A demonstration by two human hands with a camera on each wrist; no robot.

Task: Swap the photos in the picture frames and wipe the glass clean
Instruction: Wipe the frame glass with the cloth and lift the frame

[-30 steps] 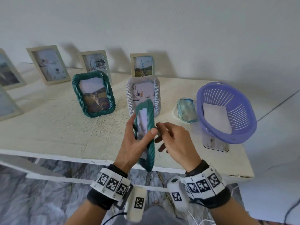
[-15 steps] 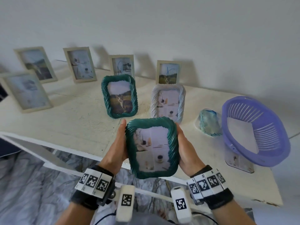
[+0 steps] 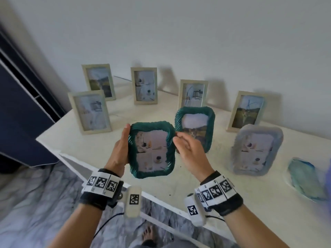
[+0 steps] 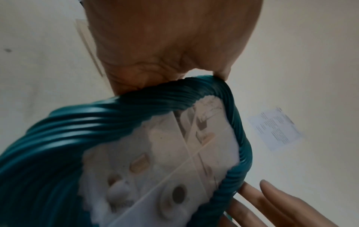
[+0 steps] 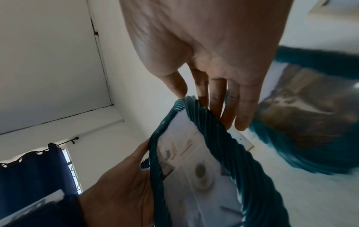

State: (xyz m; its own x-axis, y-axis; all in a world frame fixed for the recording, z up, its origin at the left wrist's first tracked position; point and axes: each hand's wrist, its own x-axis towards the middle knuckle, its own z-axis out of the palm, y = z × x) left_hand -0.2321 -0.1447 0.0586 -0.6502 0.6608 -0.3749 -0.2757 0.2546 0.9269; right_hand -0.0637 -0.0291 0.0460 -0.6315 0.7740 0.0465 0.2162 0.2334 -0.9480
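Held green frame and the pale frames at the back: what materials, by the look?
Held green frame: looks like moulded glossy plastic; twisted rope ridges catch sharp highlights in the left wrist view. Its pane reflects faintly; glass or acrylic, cannot tell. Pale back frames: flat matte mouldings, painted wood or composite, unclear.

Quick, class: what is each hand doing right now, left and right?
Left hand: grips the held green frame by its left edge.
Right hand: open, fingers straight, touching the frame's right edge.
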